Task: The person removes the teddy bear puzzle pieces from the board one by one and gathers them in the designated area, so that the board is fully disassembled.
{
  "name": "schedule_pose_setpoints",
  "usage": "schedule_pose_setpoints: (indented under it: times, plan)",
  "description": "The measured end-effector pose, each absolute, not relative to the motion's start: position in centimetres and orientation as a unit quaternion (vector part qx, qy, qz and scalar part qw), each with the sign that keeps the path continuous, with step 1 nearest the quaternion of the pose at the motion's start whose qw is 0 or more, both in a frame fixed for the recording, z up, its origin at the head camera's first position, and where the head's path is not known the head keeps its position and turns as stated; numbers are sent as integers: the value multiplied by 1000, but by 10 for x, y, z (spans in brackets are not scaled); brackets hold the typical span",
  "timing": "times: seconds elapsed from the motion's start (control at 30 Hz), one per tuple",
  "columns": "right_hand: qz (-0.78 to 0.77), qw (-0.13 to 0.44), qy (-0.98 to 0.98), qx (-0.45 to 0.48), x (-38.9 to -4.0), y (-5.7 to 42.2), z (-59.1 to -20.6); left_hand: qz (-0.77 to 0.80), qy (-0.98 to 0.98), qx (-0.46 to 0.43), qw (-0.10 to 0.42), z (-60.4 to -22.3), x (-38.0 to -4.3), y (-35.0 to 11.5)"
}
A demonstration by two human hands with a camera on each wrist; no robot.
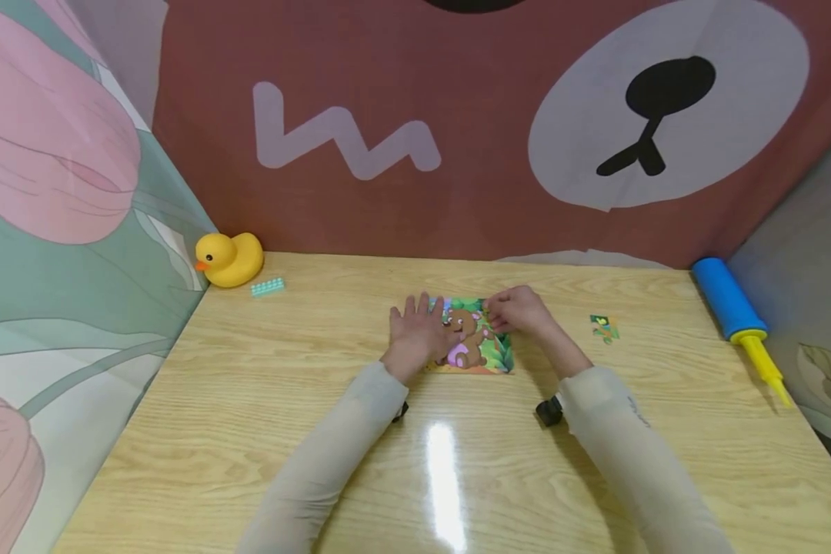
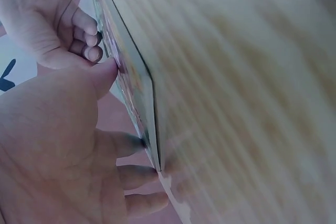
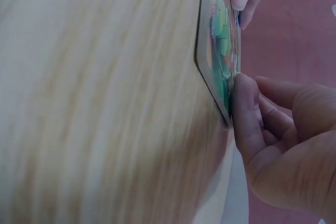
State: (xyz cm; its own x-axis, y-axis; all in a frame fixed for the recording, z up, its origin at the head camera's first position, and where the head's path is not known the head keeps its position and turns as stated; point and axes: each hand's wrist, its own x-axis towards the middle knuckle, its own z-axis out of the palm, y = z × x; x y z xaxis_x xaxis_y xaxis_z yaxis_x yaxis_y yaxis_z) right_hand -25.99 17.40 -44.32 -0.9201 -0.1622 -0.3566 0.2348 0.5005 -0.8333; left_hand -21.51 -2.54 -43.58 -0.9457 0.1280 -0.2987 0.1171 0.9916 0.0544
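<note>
A jigsaw puzzle [image 1: 467, 354] with a cartoon brown bear on a green background lies on the table in front of me. My left hand [image 1: 417, 337] rests on its left part with fingers spread. In the left wrist view the thumb [image 2: 107, 74] touches the picture and the fingertips reach past its edge. At the upper right of the puzzle, my right hand [image 1: 522, 309] has curled fingers and pinches a small puzzle piece, mostly hidden by the fingertips. The right wrist view shows its thumb [image 3: 245, 95] right at the board's edge [image 3: 212, 77].
Loose puzzle pieces [image 1: 604, 328] lie on the table to the right. A blue and yellow hand pump [image 1: 730, 300] stands by the right wall. At the back left are a yellow rubber duck [image 1: 230, 260] and a mint toy brick [image 1: 268, 287]. Printed cloth walls [image 1: 388, 208] border the table.
</note>
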Motion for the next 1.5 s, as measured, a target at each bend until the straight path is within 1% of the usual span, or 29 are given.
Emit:
schedule_pose_setpoints:
  times: [0.3, 0.87, 1.5]
  plan:
    - [-481, 195, 854, 17, -258, 171, -447, -18, 984, 64, 163, -438, -214, -24]
    - [-548, 190, 814, 38, -259, 165, -441, -32, 983, 54, 175, -436, -217, -25]
    - [-606, 199, 767, 71, -264, 161, -452, -52, 981, 63, 175, -434, -216, -23]
